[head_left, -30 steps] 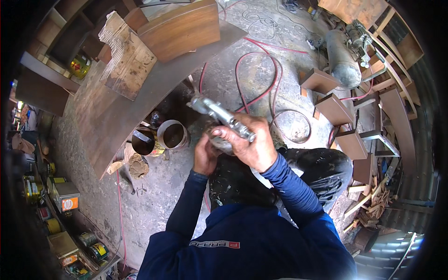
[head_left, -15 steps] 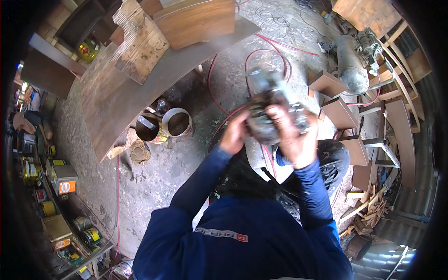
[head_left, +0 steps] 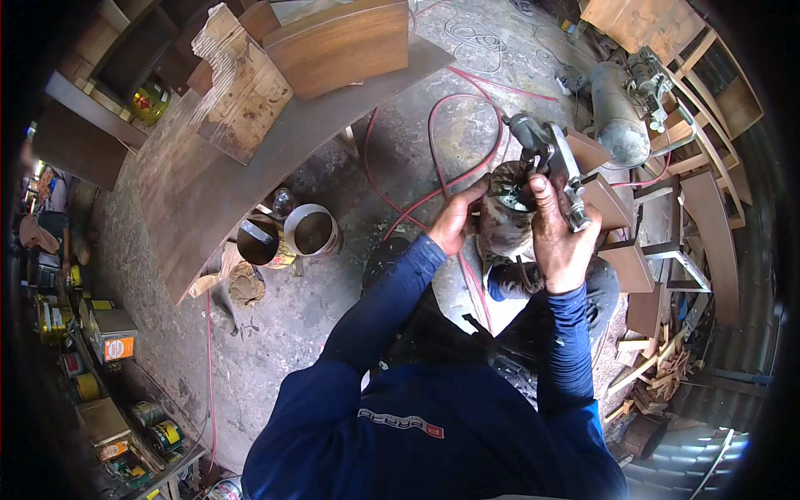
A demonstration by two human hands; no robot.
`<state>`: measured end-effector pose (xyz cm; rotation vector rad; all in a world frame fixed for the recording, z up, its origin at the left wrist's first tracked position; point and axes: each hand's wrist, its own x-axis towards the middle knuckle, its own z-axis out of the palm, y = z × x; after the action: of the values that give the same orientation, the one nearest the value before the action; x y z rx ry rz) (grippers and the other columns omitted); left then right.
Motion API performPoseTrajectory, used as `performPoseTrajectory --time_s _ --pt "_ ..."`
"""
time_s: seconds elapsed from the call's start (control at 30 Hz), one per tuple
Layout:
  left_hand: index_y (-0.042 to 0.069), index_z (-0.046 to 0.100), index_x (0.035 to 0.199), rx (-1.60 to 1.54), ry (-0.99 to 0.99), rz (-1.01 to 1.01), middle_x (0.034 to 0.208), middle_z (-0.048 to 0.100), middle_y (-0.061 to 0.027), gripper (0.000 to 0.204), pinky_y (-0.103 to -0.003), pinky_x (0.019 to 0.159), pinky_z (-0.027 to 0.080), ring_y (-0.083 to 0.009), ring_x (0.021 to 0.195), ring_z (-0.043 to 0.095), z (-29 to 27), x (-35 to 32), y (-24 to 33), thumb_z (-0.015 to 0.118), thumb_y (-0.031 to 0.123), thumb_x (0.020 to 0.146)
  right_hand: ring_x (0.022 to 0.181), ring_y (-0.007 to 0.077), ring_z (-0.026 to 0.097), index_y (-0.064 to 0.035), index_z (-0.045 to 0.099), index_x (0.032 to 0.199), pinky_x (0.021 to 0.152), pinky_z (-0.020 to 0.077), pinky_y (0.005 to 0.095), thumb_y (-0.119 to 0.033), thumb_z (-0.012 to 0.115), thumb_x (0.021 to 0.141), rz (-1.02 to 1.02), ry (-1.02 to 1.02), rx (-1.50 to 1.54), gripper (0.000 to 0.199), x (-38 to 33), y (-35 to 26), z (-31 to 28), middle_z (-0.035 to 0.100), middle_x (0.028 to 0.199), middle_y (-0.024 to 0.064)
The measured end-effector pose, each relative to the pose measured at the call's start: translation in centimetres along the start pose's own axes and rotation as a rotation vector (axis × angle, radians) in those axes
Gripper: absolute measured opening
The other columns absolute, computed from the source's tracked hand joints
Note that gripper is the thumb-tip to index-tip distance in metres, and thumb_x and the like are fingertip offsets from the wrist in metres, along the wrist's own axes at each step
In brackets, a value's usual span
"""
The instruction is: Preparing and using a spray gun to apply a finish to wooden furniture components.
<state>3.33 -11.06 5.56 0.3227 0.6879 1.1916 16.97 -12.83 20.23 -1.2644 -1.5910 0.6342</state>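
Observation:
My left hand [head_left: 454, 221] is wrapped round the side of a stained metal paint cup [head_left: 504, 237], held over my knees. The cup's round top shows, with a pale green smear on it. Closed around a metal spray gun [head_left: 546, 150], my right hand [head_left: 565, 237] has its thumb upward and its fingers mostly hidden. The gun lies tilted at the cup's right side, its nozzle end pointing away from me. I cannot tell whether gun and cup still touch behind the right hand.
A dark wooden panel [head_left: 333, 125] carries boards at the left. Below its edge stand a white bucket [head_left: 336, 242] and a dark open can [head_left: 250, 254]. Red hose [head_left: 433, 125] loops over the floor. A compressor tank [head_left: 618, 117] and brown shelf pieces [head_left: 717, 250] are at right.
The spray gun, blurred above the cup before, is now to the cup's right in my right hand, and the cup's top shows. The left hand has shifted slightly right and up.

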Motion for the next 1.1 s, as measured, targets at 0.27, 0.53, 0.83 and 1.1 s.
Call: performPoseTrajectory --time_s 0.27,0.53,0.83,1.1 --pt "0.010 0.063 0.115 -0.071 0.229 0.506 0.115 0.066 -0.0049 0.031 -0.038 0.095 0.050 -0.0183 0.108 0.062 -3.7 -12.3 1.6 0.051 0.036 0.102 0.070 0.0166 0.067 0.0043 0.073 0.101 0.068 0.0529 0.0317 -0.018 0.082 0.085 -0.326 -0.493 0.316 0.029 -1.9 -3.8 4.6 0.073 0.085 0.0135" --pt "0.012 0.058 0.132 0.042 0.066 0.259 0.121 0.066 -0.0040 0.042 -0.036 0.092 0.050 -0.0174 0.112 0.061 -0.5 -4.9 2.8 0.051 0.041 0.102 0.065 0.0139 0.062 0.0034 0.072 0.095 0.063 0.0508 0.0313 -0.031 0.082 0.086 -0.046 -0.237 0.250 0.037 0.0 -3.6 1.1 0.070 0.074 0.0101" --pt "0.014 0.055 0.134 0.077 0.164 0.395 0.122 0.063 -0.0016 0.045 -0.034 0.084 0.053 -0.0154 0.108 0.063 -0.4 -9.3 3.9 0.048 0.046 0.103 0.064 0.0161 0.066 0.0003 0.074 0.094 0.061 0.0520 0.0313 -0.028 0.080 0.086 -0.104 -0.367 0.270 0.030 -0.3 -5.6 2.5 0.069 0.074 0.0117" --pt "0.012 0.055 0.132 0.007 0.208 0.471 0.124 0.064 -0.0043 0.046 -0.037 0.090 0.052 -0.0177 0.112 0.063 -2.5 -9.7 4.7 0.046 0.047 0.104 0.068 0.0199 0.070 0.0006 0.074 0.093 0.061 0.0523 0.0331 -0.025 0.076 0.089 -0.170 -0.511 0.454 0.026 0.5 -6.6 4.3 0.072 0.081 0.0137"
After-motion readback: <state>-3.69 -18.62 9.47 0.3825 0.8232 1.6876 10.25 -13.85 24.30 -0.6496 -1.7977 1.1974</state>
